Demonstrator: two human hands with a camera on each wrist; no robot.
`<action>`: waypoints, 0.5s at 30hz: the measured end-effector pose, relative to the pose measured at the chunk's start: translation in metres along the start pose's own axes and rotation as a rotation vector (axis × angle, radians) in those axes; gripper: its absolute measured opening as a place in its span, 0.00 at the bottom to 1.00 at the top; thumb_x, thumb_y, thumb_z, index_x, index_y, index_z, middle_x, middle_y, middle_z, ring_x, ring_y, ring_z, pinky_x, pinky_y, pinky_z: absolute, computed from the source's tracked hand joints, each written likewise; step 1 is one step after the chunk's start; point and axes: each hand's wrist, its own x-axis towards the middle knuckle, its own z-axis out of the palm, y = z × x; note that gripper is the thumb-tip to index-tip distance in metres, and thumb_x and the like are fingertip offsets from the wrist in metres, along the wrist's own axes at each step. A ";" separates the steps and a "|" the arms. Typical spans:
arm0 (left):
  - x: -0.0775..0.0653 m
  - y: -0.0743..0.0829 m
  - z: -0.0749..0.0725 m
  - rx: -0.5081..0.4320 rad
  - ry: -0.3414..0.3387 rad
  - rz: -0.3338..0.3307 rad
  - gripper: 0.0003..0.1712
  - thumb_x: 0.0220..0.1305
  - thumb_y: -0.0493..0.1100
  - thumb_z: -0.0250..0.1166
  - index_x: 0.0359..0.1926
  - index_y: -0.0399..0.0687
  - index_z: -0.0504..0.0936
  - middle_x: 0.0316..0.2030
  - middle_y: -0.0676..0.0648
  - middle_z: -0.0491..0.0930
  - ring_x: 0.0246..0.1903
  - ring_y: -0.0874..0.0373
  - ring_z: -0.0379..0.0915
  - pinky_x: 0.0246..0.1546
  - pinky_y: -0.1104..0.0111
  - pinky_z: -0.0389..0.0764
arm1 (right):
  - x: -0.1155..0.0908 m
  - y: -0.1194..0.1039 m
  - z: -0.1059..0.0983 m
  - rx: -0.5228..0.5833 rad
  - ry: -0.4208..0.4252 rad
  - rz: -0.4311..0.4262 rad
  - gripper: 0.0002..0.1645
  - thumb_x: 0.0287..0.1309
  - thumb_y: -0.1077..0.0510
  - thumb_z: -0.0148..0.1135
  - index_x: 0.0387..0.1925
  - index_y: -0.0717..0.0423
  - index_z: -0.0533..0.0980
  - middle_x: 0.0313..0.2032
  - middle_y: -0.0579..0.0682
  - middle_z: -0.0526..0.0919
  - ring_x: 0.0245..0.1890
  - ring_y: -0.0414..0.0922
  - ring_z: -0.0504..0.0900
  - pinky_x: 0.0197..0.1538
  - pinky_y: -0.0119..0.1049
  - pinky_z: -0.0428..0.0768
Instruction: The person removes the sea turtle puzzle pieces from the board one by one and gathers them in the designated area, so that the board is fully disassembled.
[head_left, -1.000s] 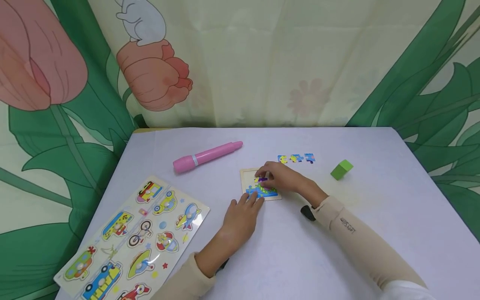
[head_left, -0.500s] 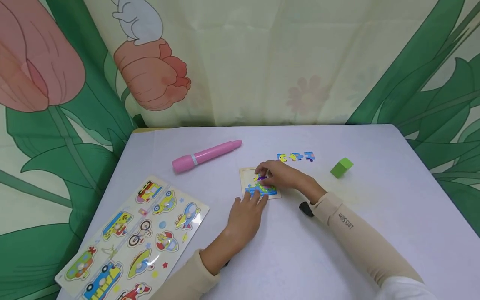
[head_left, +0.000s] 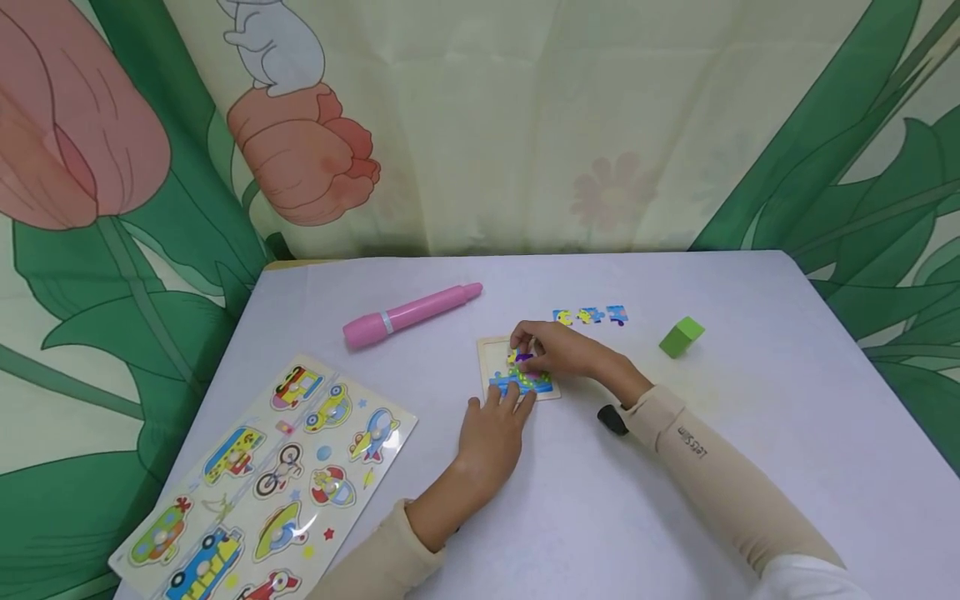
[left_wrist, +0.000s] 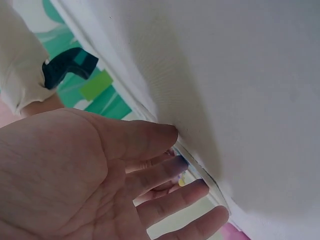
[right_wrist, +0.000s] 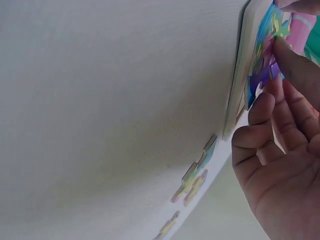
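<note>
A small wooden jigsaw tray (head_left: 483,360) lies mid-table in the head view, with blue and green pieces along its near side. My right hand (head_left: 558,348) is over the tray's right part and pinches a purple-marked puzzle piece (right_wrist: 262,77) between thumb and fingers, right at the assembled pieces. My left hand (head_left: 491,437) has its fingers extended, the fingertips on the near edge of the tray and its blue pieces. In the left wrist view the thumb (left_wrist: 150,136) lies along the tray's edge.
Several loose puzzle pieces (head_left: 590,315) lie in a row behind the tray. A green block (head_left: 682,337) stands to the right. A pink tube-shaped toy (head_left: 412,317) lies at the back left, and a large vehicle peg-puzzle board (head_left: 243,492) covers the left front.
My left hand has shifted slightly to the right along the tray's near edge. The right hand keeps its pinch at nearly the same spot.
</note>
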 end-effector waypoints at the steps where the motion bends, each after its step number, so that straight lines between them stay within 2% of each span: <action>1: 0.000 0.000 0.000 0.002 0.001 -0.003 0.29 0.75 0.49 0.61 0.74 0.62 0.70 0.68 0.50 0.70 0.64 0.51 0.68 0.51 0.58 0.77 | 0.000 0.000 0.000 0.004 0.008 0.002 0.14 0.63 0.63 0.72 0.48 0.57 0.77 0.40 0.48 0.81 0.36 0.44 0.75 0.42 0.38 0.76; 6: -0.001 0.001 0.001 -0.004 0.028 -0.020 0.28 0.74 0.47 0.60 0.73 0.63 0.72 0.66 0.51 0.71 0.63 0.52 0.69 0.51 0.57 0.77 | -0.002 -0.001 0.000 0.049 0.039 0.029 0.13 0.61 0.64 0.73 0.45 0.55 0.78 0.37 0.48 0.81 0.38 0.45 0.78 0.45 0.39 0.78; 15: -0.001 0.000 -0.001 -0.034 0.017 -0.020 0.28 0.74 0.46 0.61 0.73 0.62 0.71 0.66 0.51 0.71 0.64 0.51 0.69 0.51 0.57 0.77 | -0.008 0.004 -0.002 0.128 0.048 -0.021 0.12 0.63 0.63 0.71 0.46 0.55 0.79 0.39 0.47 0.83 0.40 0.45 0.83 0.49 0.41 0.80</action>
